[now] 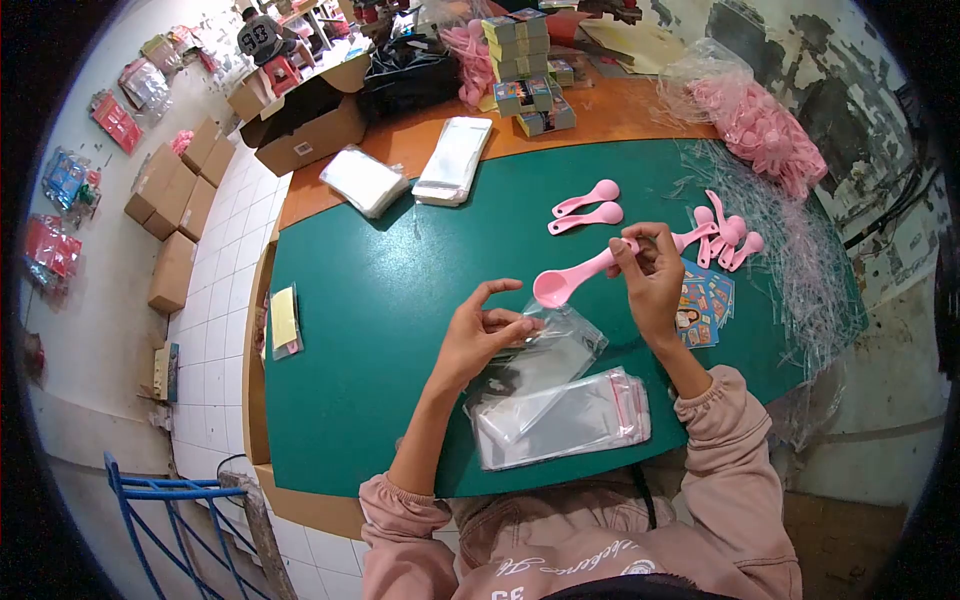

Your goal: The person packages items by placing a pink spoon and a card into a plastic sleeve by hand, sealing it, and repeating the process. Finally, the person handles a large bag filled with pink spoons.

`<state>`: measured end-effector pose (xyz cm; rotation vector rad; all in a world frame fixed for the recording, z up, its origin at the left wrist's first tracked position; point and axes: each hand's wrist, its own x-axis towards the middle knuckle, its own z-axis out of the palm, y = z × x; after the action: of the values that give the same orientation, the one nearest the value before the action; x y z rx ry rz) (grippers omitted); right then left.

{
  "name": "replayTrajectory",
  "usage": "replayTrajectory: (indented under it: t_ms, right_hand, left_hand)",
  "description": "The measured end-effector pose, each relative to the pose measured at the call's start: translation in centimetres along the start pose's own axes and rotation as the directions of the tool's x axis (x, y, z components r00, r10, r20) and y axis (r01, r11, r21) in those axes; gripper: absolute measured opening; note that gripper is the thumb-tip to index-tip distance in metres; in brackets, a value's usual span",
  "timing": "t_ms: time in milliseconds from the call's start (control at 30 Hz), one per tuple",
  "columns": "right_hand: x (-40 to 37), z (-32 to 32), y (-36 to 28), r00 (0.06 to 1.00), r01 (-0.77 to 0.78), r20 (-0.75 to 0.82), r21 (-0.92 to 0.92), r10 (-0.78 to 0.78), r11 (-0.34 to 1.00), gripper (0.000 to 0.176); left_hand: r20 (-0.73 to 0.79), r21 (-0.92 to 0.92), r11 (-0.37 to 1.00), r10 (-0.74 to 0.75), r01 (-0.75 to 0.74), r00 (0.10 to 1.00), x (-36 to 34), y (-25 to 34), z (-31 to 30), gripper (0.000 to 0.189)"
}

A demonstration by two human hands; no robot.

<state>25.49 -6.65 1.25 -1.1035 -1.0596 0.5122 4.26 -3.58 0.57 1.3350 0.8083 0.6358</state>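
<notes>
My left hand [485, 335] pinches the edge of a clear plastic bag [565, 350], which hangs above a stack of clear bags [560, 420] near the table's front edge. In my right hand [650, 275] is a pink spoon [570, 283], held by its handle, its bowl pointing left just above the bag's top. Two more pink spoons [587, 218] lie beyond, and several others [730, 235] are bunched to the right of my right hand. Blue printed cards [715, 300] lie partly hidden behind my right hand.
Green table [350, 300] carries two stacks of white packets [452, 160] at the back and a yellow-carded packet [285, 320] at left. Bundled cards [520, 60], a bag of pink spoons [760, 130] and plastic strips [810, 270] stand behind and right. A person [265, 38] sits far back.
</notes>
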Motion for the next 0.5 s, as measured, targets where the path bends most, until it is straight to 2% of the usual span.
replayTrajectory:
  t_ms: [167,267,333,400,500]
  right_hand:
    - [-0.4,0.3,-0.2,0.999,0.041,0.034,-0.048,-0.04,0.998,0.017]
    - [-0.4,0.3,-0.1,0.996,0.078,0.06,-0.089,-0.072,0.993,0.017]
    - [-0.4,0.1,0.1,0.995,0.085,0.064,-0.097,-0.079,0.992,0.017]
    - [-0.4,0.0,0.3,0.991,0.125,0.072,-0.186,-0.114,0.975,0.017]
    - [-0.6,0.2,-0.4,0.996,0.075,0.066,-0.147,-0.066,0.986,0.017]
  left_hand:
    - [-0.078,-0.033,0.999,-0.044,0.041,0.996,0.1,-0.1,0.0,0.035]
    - [-0.017,-0.031,0.999,0.012,-0.013,1.0,0.5,-1.2,-0.5,0.033]
    - [-0.034,-0.012,1.0,0.012,-0.012,0.999,0.4,-0.8,-0.4,0.032]
    - [-0.051,0.009,1.0,0.012,-0.011,0.999,0.3,-0.6,-0.3,0.031]
    - [-0.052,-0.07,0.997,0.011,-0.015,0.999,0.3,-0.5,-0.2,0.031]
